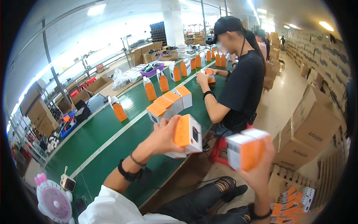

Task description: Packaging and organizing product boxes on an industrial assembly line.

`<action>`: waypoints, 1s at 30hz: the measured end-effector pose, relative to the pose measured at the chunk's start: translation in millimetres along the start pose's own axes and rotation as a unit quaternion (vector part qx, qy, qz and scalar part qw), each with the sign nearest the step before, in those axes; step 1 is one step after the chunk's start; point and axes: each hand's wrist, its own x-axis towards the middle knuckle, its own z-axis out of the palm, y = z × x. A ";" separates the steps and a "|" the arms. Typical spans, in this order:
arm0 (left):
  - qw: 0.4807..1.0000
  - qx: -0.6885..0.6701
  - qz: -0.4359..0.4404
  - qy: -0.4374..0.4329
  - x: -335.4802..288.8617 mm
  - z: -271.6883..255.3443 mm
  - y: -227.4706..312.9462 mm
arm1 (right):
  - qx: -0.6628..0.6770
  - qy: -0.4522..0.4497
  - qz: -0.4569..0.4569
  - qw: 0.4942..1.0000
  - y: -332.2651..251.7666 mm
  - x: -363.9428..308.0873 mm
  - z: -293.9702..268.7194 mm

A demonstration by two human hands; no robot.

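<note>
My left hand [162,135] is closed round a small orange-and-white carton [191,133] above the green belt's near edge. A white edge below it may belong to a second carton; I cannot tell. Out over the floor side, my right hand [258,172] grips another orange-and-white carton [246,150], blurred by motion. Just beyond my left hand, several closed cartons [164,103] stand in a row on the green conveyor belt [106,149]. Farther along are several upright cartons with raised flaps, such as the orange carton [118,111] at the left.
A co-worker [244,78] in black handles a carton at the belt's right side. Brown shipping boxes [298,149] stand at the right, above a pallet [324,179]. More cartons [289,205] lie at the lower right. A pink fan [55,199] and small watch-like device [68,184] stand at the lower left.
</note>
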 end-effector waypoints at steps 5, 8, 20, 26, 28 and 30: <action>0.960 0.168 -0.217 -0.051 30.7 25.3 -67.6 | -0.056 -0.212 -0.011 0.975 -103.8 137.3 114.2; 0.962 0.121 -0.241 -0.047 40.4 35.9 -87.3 | -0.106 -0.253 0.004 0.962 -113.4 179.4 181.5; 0.956 0.021 -0.184 0.227 30.0 97.4 -87.4 | 0.150 -0.019 -0.041 0.988 -19.6 146.3 305.2; 0.954 0.078 -0.049 0.285 46.4 119.4 -32.5 | 0.234 -0.050 0.012 0.971 27.7 23.8 129.1; 0.951 -0.037 0.001 0.307 27.8 115.4 0.5 | 0.212 -0.051 0.045 0.975 45.7 -23.8 83.6; 0.973 -0.042 0.080 0.213 21.5 107.5 60.3 | 0.174 -0.018 0.199 0.964 87.7 -69.0 41.1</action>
